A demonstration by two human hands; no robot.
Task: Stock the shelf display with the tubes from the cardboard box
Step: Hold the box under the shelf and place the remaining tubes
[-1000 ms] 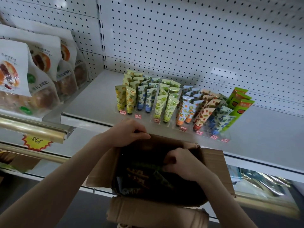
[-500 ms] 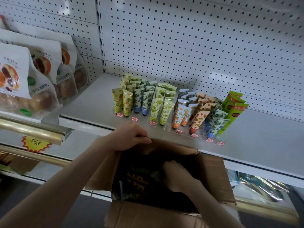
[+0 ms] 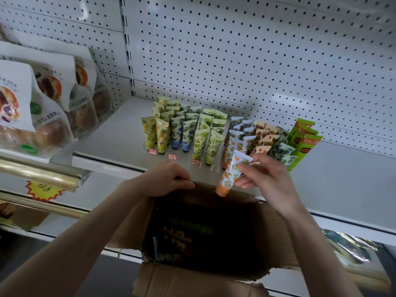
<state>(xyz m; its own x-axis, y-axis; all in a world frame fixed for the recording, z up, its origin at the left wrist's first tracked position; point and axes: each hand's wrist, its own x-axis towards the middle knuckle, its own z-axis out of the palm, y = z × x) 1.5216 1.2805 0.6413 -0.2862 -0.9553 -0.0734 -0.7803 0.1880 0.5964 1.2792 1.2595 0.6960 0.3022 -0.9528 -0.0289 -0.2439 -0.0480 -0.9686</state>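
Tube (image 3: pixel 232 172) is pinched cap-down in the right hand (image 3: pixel 267 181) near the shelf (image 3: pixel 342 185) front edge, ready for its matching row (image 3: pixel 233 142); left hand (image 3: pixel 165 179) grips the cardboard box (image 3: pixel 130 224) rim, steadying it.

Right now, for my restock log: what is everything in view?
shelf: one, grey, centre
pegboard: one, white, behind shelf
cardboard box: one, brown, open, below shelf edge
display tubes: many, yellow, blue, green and orange prints, rows on shelf
held tube: one, white with orange print, orange cap, above cardboard box
bread bags: at least three, white, left
price tags: several, red, before display tubes
starburst sign: one, yellow, lower left
left-hand grip: on cardboard box's far rim
right-hand grip: pinching held tube
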